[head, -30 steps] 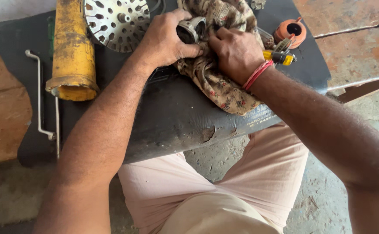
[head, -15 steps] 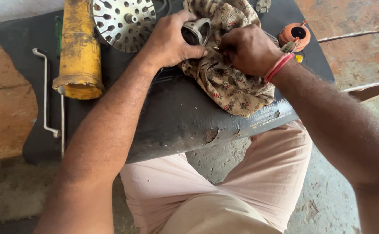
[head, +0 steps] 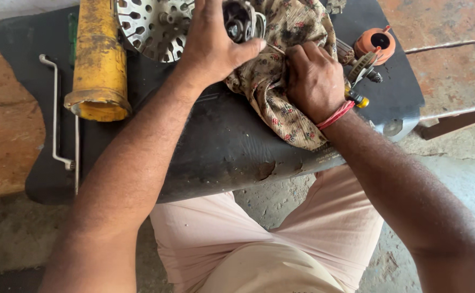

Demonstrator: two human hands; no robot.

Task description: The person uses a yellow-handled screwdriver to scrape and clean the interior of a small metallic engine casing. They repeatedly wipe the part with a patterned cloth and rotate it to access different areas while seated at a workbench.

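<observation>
A black rubber mat (head: 221, 146) spans the middle of the frame, lying over a rough surface; its top edge runs out of the picture. On it in the upper left lies a yellow cylinder (head: 99, 59), its upper end cut off by the frame. Beside it at top centre sits a perforated metal disc (head: 150, 24), only its lower part showing, the rest hidden by the frame edge and by the arm.

A patterned cloth (head: 281, 76) lies bunched at upper centre and hangs down over the mat's front slope. The left hand (head: 213, 46) grips a round metal part (head: 240, 21) at the very top of the frame, thumb pressed toward the cloth; the other fingers wrap behind the part and cannot be seen. The part is half hidden and hard to make out. The right hand (head: 313, 81) has its fingers curled tight, pinching a fold of the cloth just below that part; a red thread band (head: 335, 115) circles the wrist.

At upper right stands a small orange cup (head: 376, 43). A thin bent metal rod (head: 55, 108) lies at the left edge of the mat.
</observation>
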